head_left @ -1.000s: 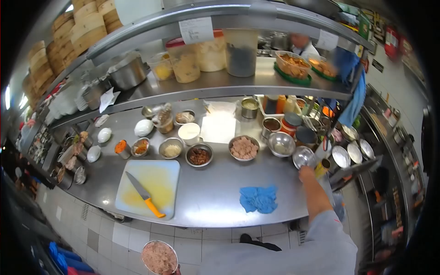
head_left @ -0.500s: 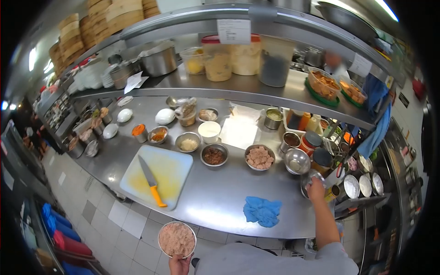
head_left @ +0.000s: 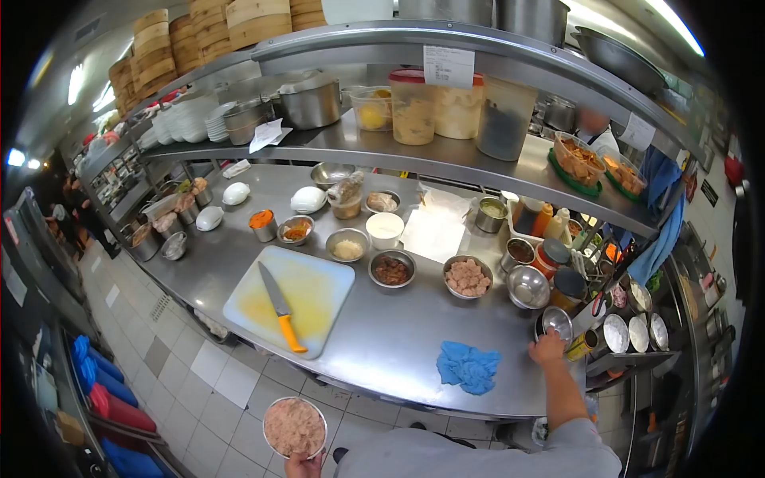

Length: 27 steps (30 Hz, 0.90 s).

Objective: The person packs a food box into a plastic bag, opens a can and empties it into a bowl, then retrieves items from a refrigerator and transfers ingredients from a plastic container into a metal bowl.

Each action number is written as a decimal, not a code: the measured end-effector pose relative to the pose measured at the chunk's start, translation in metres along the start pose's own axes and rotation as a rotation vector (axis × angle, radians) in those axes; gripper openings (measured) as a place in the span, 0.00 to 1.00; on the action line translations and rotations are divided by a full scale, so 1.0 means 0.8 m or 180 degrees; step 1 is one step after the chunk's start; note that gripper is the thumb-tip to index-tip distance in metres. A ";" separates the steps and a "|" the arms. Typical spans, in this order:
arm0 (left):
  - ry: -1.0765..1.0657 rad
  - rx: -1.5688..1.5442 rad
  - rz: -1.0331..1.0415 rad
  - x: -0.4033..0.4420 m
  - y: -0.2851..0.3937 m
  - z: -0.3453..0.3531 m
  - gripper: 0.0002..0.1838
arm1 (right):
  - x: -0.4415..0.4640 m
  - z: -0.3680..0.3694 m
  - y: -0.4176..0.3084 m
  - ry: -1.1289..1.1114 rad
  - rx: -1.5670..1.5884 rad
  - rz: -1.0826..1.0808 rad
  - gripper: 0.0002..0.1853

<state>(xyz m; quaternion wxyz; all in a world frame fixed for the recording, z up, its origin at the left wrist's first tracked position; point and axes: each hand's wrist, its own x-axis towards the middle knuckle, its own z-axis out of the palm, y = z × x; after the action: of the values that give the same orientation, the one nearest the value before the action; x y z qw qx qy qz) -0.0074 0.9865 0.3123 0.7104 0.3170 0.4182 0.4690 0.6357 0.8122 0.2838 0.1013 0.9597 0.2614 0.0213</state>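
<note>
Near the bottom edge, my left hand [head_left: 303, 465] is closed on a metal bowl [head_left: 324, 430] full of pale pink minced meat [head_left: 294, 426]. It holds the bowl up over the floor, in front of the counter. On the right end of the counter, my right hand [head_left: 547, 350] is at the near rim of small metal bowls [head_left: 557, 320], one of which looks tilted inside another. Its thumb and fingers look apart, partly hidden by the back of the hand. Close by stand another metal bowl [head_left: 527, 286] and a blue cloth [head_left: 468, 367].
An orange-handled knife [head_left: 280, 307] lies on a cutting board [head_left: 335, 291]. Bowls of chopped meat [head_left: 468, 276], dark filling [head_left: 392, 269] and other ingredients stand behind. A metal shelf [head_left: 358, 147] holding tubs spans the counter. Jars [head_left: 568, 287] crowd the right side.
My right hand has drawn back a little toward me from the small metal bowls. The view has shifted slightly; the bowl of minced meat stays in my left hand, a little lower.
</note>
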 end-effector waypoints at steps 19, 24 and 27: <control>0.0076 -0.2110 -0.0077 -0.009 0.010 -0.118 0.33 | 0.004 0.020 -0.009 -0.0141 0.0435 0.0228 0.23; 0.0508 -0.0977 -0.0072 -0.020 0.015 -0.155 0.32 | -0.001 0.039 -0.018 -0.0180 0.0185 0.0446 0.22; 0.0330 -0.0475 0.0123 -0.013 0.008 -0.190 0.30 | -0.017 0.018 -0.030 -0.0282 0.0179 0.0481 0.22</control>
<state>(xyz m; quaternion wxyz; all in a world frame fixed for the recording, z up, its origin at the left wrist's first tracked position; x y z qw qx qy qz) -0.1476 0.9878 0.2526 0.7002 0.2464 0.4121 0.5283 0.6137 0.8229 0.2647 0.0839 0.9791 0.1840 -0.0210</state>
